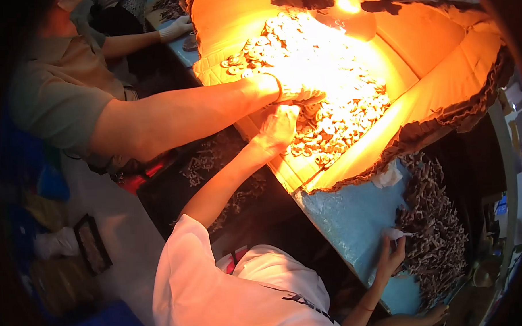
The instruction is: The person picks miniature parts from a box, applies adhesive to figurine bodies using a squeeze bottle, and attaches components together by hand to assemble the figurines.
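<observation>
My left hand [279, 129] is at the near left edge of a large cardboard box [353, 174], under strong light. Its fingers are curled in, with something pale at the tips; glare hides what they hold. Inside the box lies a heap of small curled, ring-like pieces [323, 139]. My right hand [391, 257] is over the blue tabletop [343, 217], beside a pile of thin, dark brown twig-like pieces [433, 231]. Its thumb and fingers close toward a small white thing [394, 233] at the fingertips, too small to name.
A co-worker's arm [184, 117] reaches across from the left into the box, right beside my left hand. Another gloved hand [177, 29] rests beyond. A lit lamp [348, 13] hangs over the box. Crumpled white material [388, 176] lies by its edge; another arm [416, 320] shows lower right.
</observation>
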`<state>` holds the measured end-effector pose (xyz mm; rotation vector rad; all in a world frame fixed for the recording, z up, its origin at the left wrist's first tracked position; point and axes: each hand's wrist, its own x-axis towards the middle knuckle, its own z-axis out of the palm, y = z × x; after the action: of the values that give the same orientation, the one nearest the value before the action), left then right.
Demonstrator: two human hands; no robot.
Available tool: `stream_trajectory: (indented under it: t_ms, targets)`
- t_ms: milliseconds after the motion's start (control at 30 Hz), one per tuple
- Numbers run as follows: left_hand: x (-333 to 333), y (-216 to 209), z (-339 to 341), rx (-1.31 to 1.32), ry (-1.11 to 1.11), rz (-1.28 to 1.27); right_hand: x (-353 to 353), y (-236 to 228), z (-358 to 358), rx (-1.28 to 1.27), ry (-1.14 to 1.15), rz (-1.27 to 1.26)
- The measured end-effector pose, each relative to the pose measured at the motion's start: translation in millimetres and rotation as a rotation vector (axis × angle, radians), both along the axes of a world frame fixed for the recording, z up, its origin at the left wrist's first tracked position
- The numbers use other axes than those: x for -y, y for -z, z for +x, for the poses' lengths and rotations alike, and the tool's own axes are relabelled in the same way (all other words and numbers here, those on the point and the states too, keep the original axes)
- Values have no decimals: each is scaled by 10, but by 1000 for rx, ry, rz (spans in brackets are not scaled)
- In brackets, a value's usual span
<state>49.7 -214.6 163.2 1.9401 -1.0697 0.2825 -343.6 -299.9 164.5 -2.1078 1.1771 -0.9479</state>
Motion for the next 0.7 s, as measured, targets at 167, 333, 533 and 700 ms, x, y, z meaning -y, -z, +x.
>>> stream_trajectory:
  t_ms: [167, 333, 533, 700]
  targets:
    - [208, 22, 118, -81, 29, 197, 14, 38, -44, -4, 27, -27]
    - [193, 58, 263, 55, -10, 355, -15, 22, 21, 15, 16, -22]
    - [34, -1, 298, 195, -80, 451, -39, 36, -22, -3, 2, -60]
    - [-326, -300, -239, 154, -8, -125, -7, 17, -99, -39, 93, -37]
